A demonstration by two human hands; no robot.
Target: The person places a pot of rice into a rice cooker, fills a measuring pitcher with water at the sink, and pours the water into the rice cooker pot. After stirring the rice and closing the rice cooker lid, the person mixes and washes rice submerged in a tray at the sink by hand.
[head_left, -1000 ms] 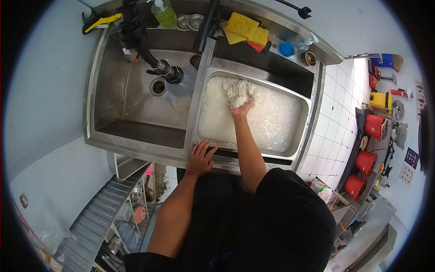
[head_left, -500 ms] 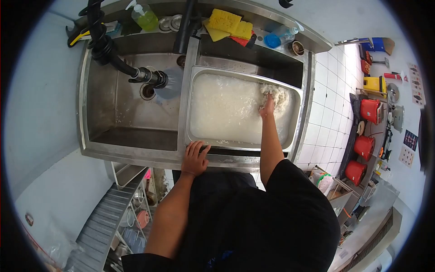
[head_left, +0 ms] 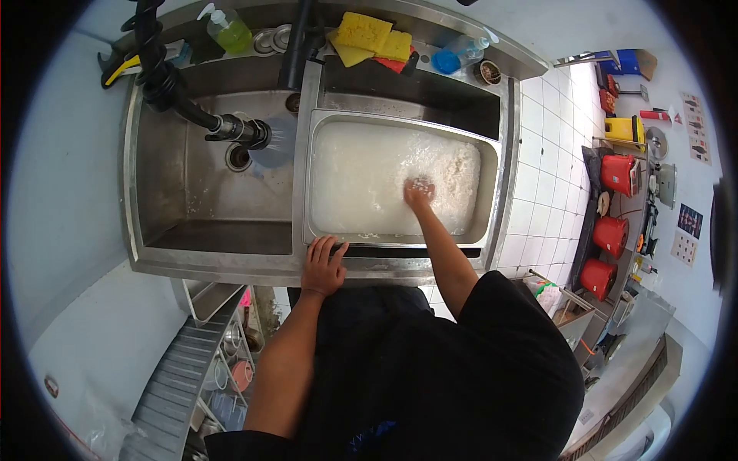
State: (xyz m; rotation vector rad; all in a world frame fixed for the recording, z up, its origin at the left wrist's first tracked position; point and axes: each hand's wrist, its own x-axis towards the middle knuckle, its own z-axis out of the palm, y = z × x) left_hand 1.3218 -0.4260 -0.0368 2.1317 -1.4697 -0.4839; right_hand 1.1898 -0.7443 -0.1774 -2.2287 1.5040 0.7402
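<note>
A large steel pan (head_left: 496,165) sits across the right sink basin, full of white rice (head_left: 461,165) in cloudy water. My right hand (head_left: 420,192) dips into the rice right of the pan's middle, its fingers partly covered by water and grains and smeared by motion. Rice is heaped toward the pan's right side. On the near left corner of the pan and the sink's front rim rests my left hand (head_left: 324,266), fingers spread and holding nothing.
A black spring-hose tap (head_left: 254,134) hangs over the left basin (head_left: 231,207). Along the back ledge stand a green soap bottle (head_left: 231,32), yellow sponges (head_left: 365,32) and a blue bottle (head_left: 453,58). Red buckets (head_left: 610,234) stand to the right, beyond the white floor tiles.
My right hand has moved left and nearer to me through the rice, away from the pan's right side. My left hand stays at the pan's corner. The whole view has shifted slightly.
</note>
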